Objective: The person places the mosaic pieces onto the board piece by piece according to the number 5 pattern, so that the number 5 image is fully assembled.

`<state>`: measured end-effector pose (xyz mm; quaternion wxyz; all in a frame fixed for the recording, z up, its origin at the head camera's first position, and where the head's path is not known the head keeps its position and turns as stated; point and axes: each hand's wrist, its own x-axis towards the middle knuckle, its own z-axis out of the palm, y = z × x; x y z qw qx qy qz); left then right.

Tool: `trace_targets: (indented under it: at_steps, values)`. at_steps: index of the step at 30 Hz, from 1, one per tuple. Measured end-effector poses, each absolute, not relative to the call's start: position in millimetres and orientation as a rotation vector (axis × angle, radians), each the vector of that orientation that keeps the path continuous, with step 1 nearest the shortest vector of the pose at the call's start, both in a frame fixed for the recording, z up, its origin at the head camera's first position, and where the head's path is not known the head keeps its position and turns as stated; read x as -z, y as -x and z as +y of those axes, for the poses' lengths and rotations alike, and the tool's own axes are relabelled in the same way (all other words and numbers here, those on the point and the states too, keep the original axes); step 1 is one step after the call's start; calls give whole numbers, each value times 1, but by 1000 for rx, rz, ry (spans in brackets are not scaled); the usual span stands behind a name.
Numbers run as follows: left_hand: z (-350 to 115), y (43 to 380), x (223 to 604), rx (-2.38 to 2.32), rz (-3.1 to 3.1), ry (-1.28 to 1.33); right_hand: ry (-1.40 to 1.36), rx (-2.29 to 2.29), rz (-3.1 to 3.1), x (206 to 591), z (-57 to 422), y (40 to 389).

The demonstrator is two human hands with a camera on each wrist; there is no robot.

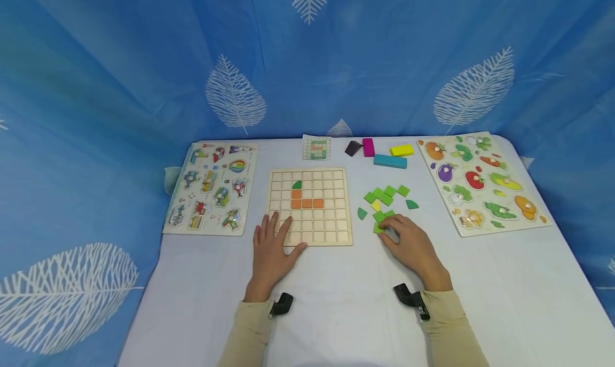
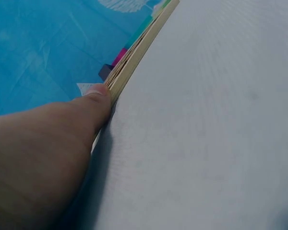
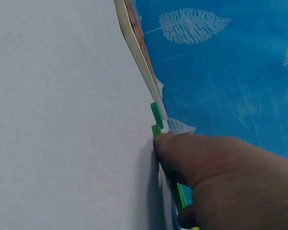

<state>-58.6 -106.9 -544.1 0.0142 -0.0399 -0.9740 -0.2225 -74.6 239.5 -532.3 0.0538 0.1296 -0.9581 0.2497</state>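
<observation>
blue block [image 1: 390, 161] lies behind the green squares [image 1: 386, 199]

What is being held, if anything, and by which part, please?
The right hand touches a green square at its right side; whether it grips it cannot be told. The left hand holds nothing.

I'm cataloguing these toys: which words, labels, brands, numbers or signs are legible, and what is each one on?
None can be read.
Vehicle puzzle: a red mark near its top left corner, too small to read.
Pattern card: any lettering is too small to make out.
Vegetable puzzle and grid board: no lettering visible.
</observation>
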Motion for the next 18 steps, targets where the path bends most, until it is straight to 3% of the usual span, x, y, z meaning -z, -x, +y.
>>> trace_targets:
  at_steps: [9, 18]
  values:
    - [-107, 58, 543, 703, -3011, 137, -455, -799, -2818, 527, 229, 85]
    - [-107, 58, 540, 714, -3035, 125, -594, -840, -2866, 504, 183, 135]
